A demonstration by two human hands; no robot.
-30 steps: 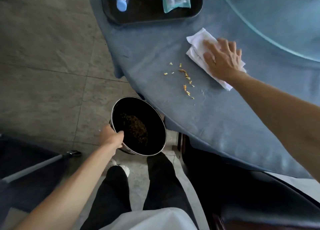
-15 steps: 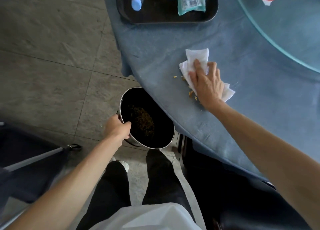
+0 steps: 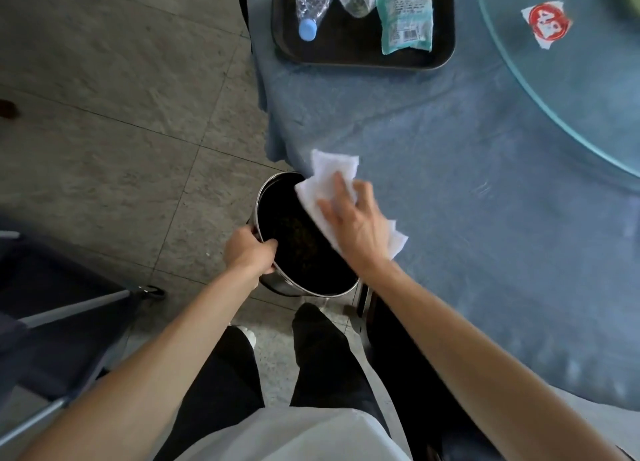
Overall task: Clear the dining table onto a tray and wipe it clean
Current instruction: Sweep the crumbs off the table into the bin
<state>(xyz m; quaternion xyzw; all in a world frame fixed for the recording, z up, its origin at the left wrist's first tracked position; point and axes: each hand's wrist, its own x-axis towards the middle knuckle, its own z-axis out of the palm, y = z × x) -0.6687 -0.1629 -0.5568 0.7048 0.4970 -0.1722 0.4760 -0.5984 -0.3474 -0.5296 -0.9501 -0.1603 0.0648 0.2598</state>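
Two hands busy, left hand (image 3: pixel 250 252) gripping bin (image 3: pixel 304 245) rim, right hand (image 3: pixel 356 225) spread flat pressing napkin (image 3: pixel 329 180) at table (image 3: pixel 450 183) edge

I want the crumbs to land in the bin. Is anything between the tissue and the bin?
Nothing visible is. The right hand presses the white tissue at the table's edge, already overlapping the open bin, which the left hand holds by its rim just below.
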